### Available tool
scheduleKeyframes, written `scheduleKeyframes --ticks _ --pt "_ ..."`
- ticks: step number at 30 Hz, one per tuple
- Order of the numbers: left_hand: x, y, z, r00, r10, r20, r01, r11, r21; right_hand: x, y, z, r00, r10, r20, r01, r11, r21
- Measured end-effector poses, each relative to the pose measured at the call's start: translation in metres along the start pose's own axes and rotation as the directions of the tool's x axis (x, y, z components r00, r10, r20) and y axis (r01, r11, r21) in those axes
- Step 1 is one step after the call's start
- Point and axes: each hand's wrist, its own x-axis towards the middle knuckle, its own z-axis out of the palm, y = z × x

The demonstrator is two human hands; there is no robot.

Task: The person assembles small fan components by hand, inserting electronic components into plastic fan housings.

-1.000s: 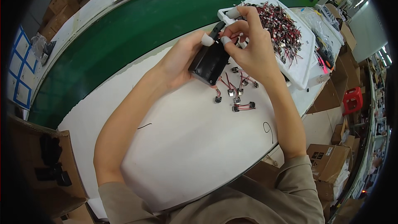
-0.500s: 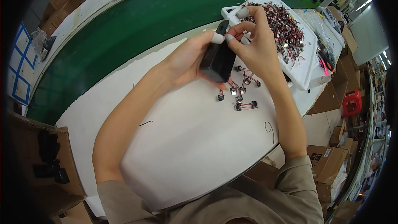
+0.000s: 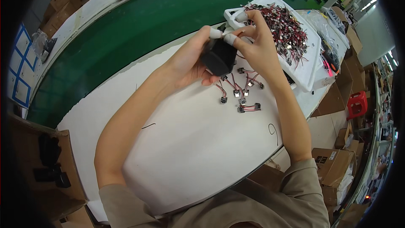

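Head view: the left hand [image 3: 190, 61] grips a black plastic housing [image 3: 219, 58] above the bench [image 3: 190, 156], near its far edge; the right hand [image 3: 258, 45] has its thumb at the upper end, pinching what, I cannot tell. Likely light, stiff, smooth; best held by its long sides.

Both arms come up from the bottom, bare below the sleeves, and meet up top in the middle. Left forearm [image 3: 137, 109] slants in on a long diagonal, right forearm [image 3: 291, 114] is way steeper and leans inward. Left hand [image 3: 192, 61] is curled in a grip, fingers wrapped underneath, white-capped thumb [image 3: 214, 33] on top. Right hand [image 3: 259, 48] is kinda pinched, its capped thumb just beside the left one, capped index finger [image 3: 242, 17] arched up and away, next finger bent in toward the thumb.
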Motion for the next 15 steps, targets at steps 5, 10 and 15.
scheduleKeyframes --ticks 5,10,15 --pt "0.009 0.003 -0.005 0.998 -0.060 0.018 0.061 0.998 -0.007 -0.002 0.004 -0.005 0.999 0.032 0.011 -0.034 0.985 0.170" --pt "0.064 0.037 -0.050 0.957 0.117 -0.265 -0.074 0.983 0.167 0.000 0.001 -0.013 0.890 -0.294 -0.347 0.232 0.950 -0.209" --pt "0.159 0.066 -0.109 0.854 0.283 -0.437 -0.048 0.878 0.476 -0.001 -0.004 -0.014 0.899 -0.343 -0.272 0.270 0.923 -0.273"
